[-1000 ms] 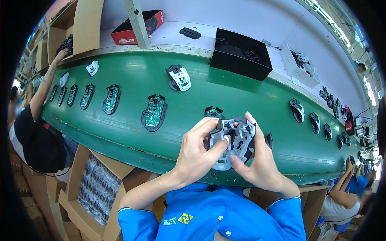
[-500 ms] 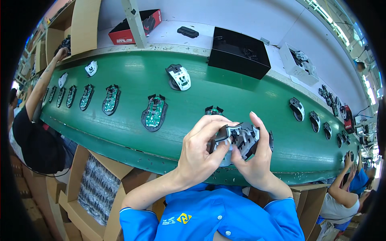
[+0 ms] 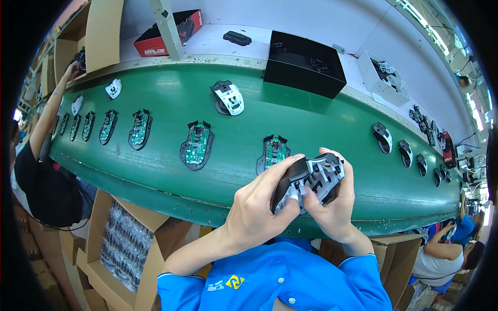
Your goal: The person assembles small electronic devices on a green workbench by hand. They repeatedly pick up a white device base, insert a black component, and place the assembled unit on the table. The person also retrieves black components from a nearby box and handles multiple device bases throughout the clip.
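A computer mouse's upper shell point(image 3: 317, 181), black outside with pale grey inside, is held up over the near edge of the bench. Its hollow underside faces me. My left hand point(image 3: 258, 203) grips its left side, with the thumb pressed at the inner edge. Around the right side, my right hand point(image 3: 336, 211) has its fingers curled and its thumb inside the shell. Just beyond my hands lies a mouse base with a green circuit board point(image 3: 273, 151), partly hidden by them. Another such base point(image 3: 197, 146) lies to its left.
Several more mouse bases run leftward along the green bench point(image 3: 249, 184). A white-and-black mouse shell point(image 3: 228, 97) lies farther back. Assembled-looking mice point(image 3: 382, 137) line the right. Behind stand a black box point(image 3: 303, 72) and a red box point(image 3: 150, 45). A co-worker's arm point(image 3: 49, 116) reaches at left.
Both hands have turned the shell so more of its black outside shows on the left. The base behind is less covered. My view has shifted slightly.
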`<state>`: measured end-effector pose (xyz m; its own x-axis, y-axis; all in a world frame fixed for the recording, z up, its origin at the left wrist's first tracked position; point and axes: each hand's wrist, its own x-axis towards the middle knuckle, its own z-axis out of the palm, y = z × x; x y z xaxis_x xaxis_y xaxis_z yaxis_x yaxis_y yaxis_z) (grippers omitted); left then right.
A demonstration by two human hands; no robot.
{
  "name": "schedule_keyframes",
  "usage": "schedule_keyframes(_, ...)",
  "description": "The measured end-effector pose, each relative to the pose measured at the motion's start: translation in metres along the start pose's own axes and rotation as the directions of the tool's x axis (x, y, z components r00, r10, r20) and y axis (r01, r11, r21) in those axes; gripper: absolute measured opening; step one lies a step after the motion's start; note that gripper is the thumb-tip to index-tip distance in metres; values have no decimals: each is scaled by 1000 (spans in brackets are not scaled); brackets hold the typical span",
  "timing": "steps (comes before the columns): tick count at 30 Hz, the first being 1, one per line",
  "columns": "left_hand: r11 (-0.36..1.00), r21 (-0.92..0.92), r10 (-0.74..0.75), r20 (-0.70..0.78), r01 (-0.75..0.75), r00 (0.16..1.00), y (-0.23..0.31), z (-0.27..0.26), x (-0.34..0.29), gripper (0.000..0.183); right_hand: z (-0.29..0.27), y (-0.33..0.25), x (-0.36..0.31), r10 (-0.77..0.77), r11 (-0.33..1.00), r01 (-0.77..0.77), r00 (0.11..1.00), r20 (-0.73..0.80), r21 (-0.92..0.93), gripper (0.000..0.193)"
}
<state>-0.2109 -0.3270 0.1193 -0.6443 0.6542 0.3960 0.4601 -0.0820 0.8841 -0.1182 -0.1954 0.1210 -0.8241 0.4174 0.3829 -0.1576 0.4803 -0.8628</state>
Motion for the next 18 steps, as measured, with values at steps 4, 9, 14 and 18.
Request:
schedule_keyframes(4, 1000, 1, -12, 9, 12, 1000, 2, -1, -1, 53, 1, -1, -2, 8, 998, -8, 1000, -1, -56, 63)
schedule_keyframes(9, 996, 46, 74, -19, -73, 997, -1, 0, -5, 55, 8, 6, -8, 10, 999, -11, 1000, -26, -42, 62)
schedule_keyframes(14, 998, 36, 53, 11, -54, 999, 0, -2, -10, 55, 10, 7, -12, 80, 997, -80, 997, -7, 7, 61)
schedule_keyframes(18, 998, 33, 49, 24, -50, 998, 0, -2, -11, 54, 11, 6, -12, 69, 997, -69, 998, -12, 15, 62)
